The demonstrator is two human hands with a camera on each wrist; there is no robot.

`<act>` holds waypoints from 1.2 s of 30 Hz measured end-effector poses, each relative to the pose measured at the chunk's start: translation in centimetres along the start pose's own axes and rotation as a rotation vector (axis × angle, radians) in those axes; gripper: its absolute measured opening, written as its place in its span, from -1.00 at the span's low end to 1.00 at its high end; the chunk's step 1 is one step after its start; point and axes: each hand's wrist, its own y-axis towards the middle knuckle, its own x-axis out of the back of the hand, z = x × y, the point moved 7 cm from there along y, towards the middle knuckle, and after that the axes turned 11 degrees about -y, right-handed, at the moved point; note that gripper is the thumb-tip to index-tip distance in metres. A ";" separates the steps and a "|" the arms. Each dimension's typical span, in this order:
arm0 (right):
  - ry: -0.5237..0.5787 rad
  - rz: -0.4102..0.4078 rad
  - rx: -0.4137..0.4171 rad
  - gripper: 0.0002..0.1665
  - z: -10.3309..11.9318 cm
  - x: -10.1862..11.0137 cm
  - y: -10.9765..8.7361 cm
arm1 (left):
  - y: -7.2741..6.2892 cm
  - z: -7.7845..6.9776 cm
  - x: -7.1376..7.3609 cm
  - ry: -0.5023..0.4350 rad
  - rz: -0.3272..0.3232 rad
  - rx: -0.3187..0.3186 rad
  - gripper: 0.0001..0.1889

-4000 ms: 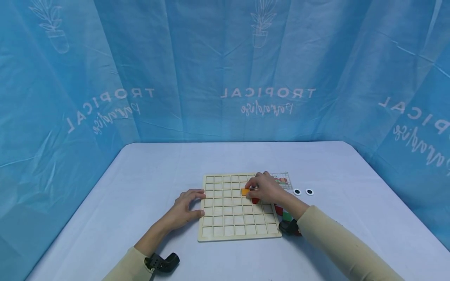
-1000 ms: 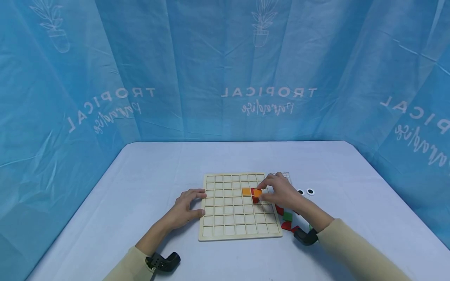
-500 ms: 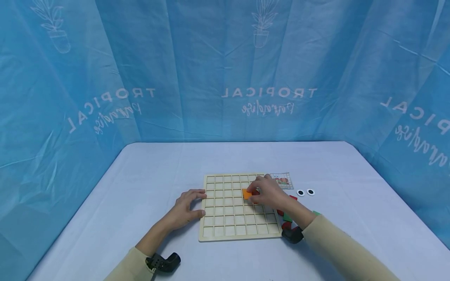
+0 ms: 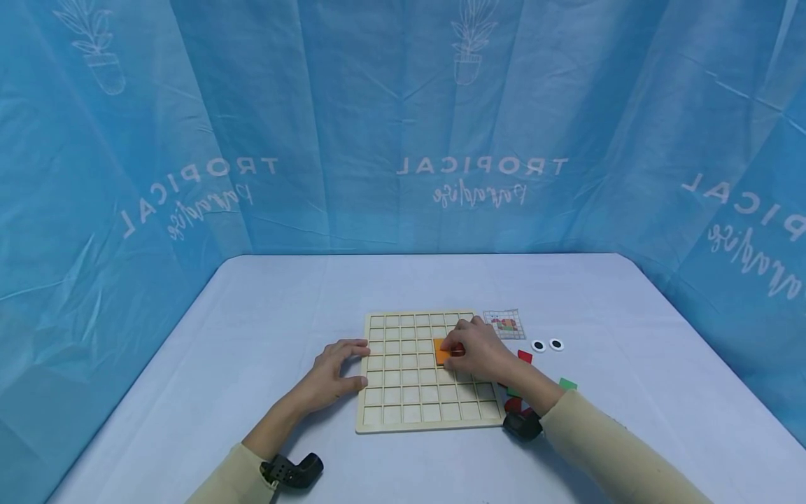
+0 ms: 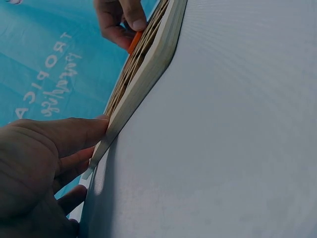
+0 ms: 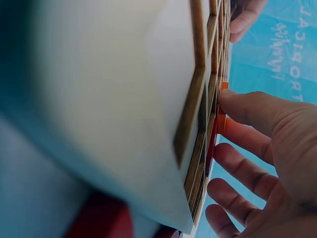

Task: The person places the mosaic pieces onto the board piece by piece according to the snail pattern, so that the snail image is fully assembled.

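Observation:
My left hand (image 4: 335, 367) rests at the left edge of a pale wooden grid board (image 4: 390, 420), its thumb and fingertips touching the frame. My right hand (image 4: 481, 350) pinches an orange square tile (image 4: 441, 358) between thumb and index finger, low over a cell near the board's middle. Another orange tile (image 4: 438, 343) lies in the cell just beyond it. Red pieces (image 6: 212, 148) sit in the board beside the held tile, mostly hidden by the right hand. In the left wrist view, the held tile (image 5: 134, 42) shows tilted up above the grid.
Right of the board lies a small printed pattern card (image 4: 504, 324). Two white discs with black centres (image 4: 548, 345) are near it. Loose red pieces (image 4: 525, 356) and green pieces (image 4: 567, 383) lie on the white table, some under the right forearm. A blue curtain (image 4: 403, 126) surrounds the table.
My right hand has carried a second orange tile leftward from over the red pieces to the cell nearer me than the first orange tile, and lowered it. The left hand stays put.

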 end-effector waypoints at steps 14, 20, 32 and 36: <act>-0.010 0.006 -0.010 -0.76 0.1 -0.2 0.0 | -0.1 0.0 0.0 -0.006 0.004 0.009 -0.51; 0.031 -0.009 -0.031 -0.81 -0.5 0.6 0.0 | -0.1 -0.1 0.0 -0.011 0.010 -0.001 -0.51; 0.057 -0.057 -0.141 -0.68 -4.6 3.8 -2.2 | 0.1 0.0 0.0 -0.016 0.009 -0.005 -0.51; 0.060 -0.048 -0.194 -0.67 -6.3 4.0 -3.9 | 0.1 0.2 0.0 -0.014 0.010 -0.004 -0.51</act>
